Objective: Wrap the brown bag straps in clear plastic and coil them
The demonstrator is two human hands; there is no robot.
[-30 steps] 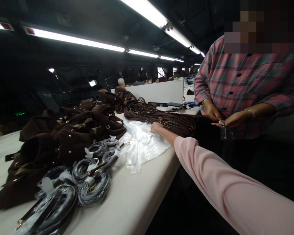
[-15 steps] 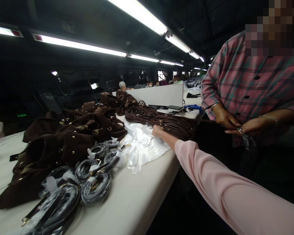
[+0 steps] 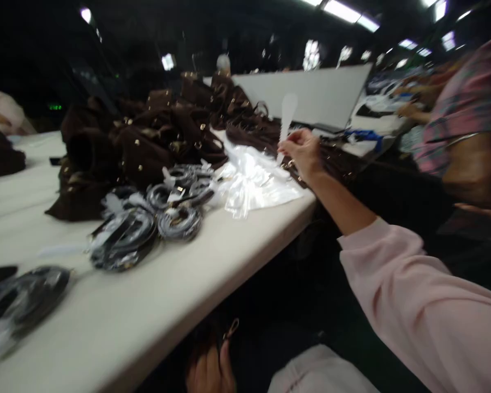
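My right hand (image 3: 301, 153) reaches out over the table edge, fingers pinched on a clear plastic bag (image 3: 287, 117) that it lifts off the pile of plastic bags (image 3: 253, 183). Just behind it lies a bundle of brown straps (image 3: 270, 136). My left hand (image 3: 208, 368) is low below the table edge, closed around a dark strap with a gold clasp (image 3: 230, 328). The picture is blurred by motion.
Dark brown bags (image 3: 147, 142) are heaped on the white table (image 3: 155, 295). Several coiled straps wrapped in plastic (image 3: 147, 218) lie in front of them. A person in a plaid shirt (image 3: 466, 125) stands at the right. A white divider (image 3: 319, 93) stands behind.
The view has swung down and left. My right hand has risen from the strap bundle with a plastic bag pinched in it. My left hand has come into view below the table.
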